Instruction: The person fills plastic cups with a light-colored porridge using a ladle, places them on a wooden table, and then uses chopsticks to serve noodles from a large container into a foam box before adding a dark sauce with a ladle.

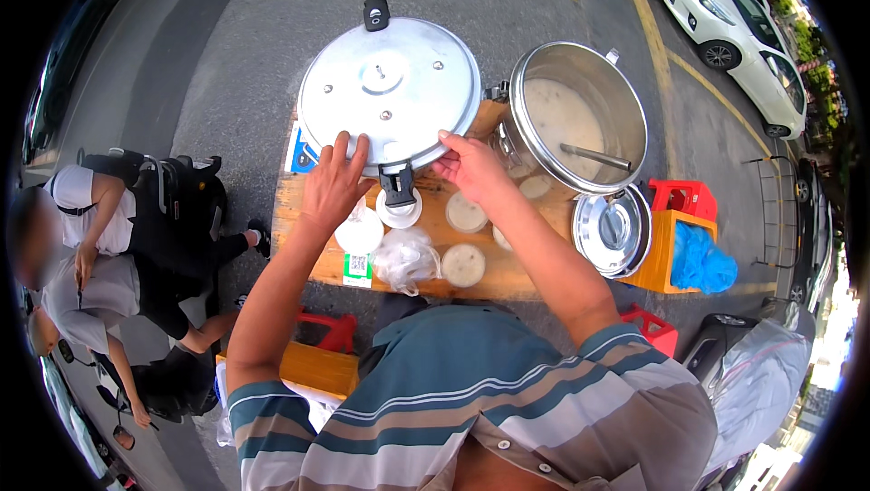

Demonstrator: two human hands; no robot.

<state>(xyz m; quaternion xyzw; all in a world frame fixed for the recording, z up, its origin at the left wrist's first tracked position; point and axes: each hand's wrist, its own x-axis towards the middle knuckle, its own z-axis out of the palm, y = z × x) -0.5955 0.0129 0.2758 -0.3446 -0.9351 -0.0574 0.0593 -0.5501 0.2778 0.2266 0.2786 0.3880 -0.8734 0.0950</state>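
Note:
A large silver pressure cooker lid [390, 65] with black handles lies over a pot at the table's far left. My left hand [337, 178] rests on its near edge, fingers stretched out, left of the near black handle [396, 185]. Right of that handle, my right hand [471, 167] pinches the rim, thumb on top and the other fingers curled low. An open steel pot [580, 61] beside it holds a milky, pale liquid with a metal utensil handle [595, 158] leaning in it. Filled cups [463, 265] and white lids [360, 231] stand near my forearms.
A clear plastic bag [408, 258] and a green-and-white code card [357, 270] lie at the wooden table's [517, 286] near edge. A round steel lid [609, 233] sits right, by a box with a blue bag [702, 258]. Two people [91, 264] with scooters are left.

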